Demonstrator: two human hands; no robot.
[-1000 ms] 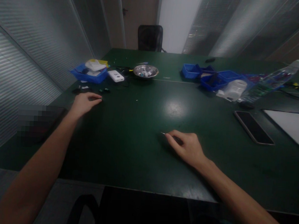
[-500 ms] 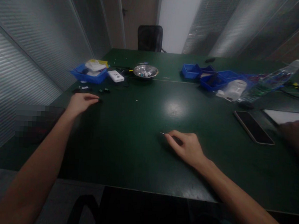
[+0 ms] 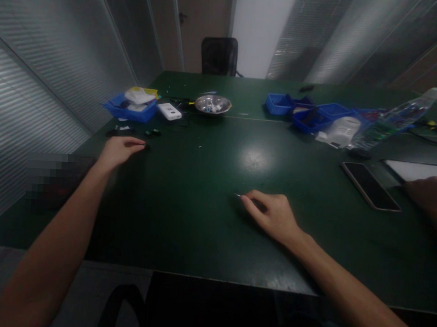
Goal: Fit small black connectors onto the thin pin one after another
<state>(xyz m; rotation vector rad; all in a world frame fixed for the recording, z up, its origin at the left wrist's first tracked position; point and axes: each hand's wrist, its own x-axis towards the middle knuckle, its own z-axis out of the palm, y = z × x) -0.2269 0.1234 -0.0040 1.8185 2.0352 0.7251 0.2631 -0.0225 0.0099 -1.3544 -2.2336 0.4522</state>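
Note:
My left hand [image 3: 121, 150] reaches out to the left side of the green table [image 3: 186, 220]. Its thumb and fingers pinch a small dark piece [image 3: 147, 146], too small to name. A few more small dark pieces [image 3: 153, 133] lie just beyond it. Nearer the middle, my right hand [image 3: 269, 210] rests on the table with its fingers closed round a slim tool with a thin metal tip [image 3: 238, 195]. The tip points left; the rest of the tool is mostly hidden in the hand.
Farther back are a blue bin [image 3: 131, 111], a white power bank [image 3: 170, 111] and a metal bowl [image 3: 213, 104] of small parts. On the right are blue trays [image 3: 308, 120], a plastic bottle [image 3: 389, 121], a phone [image 3: 370, 186] and another person's hand [image 3: 430, 194].
The other person's hand at the right edge has shifted slightly left. Both of my hands have stayed nearly where they were, with the same grips.

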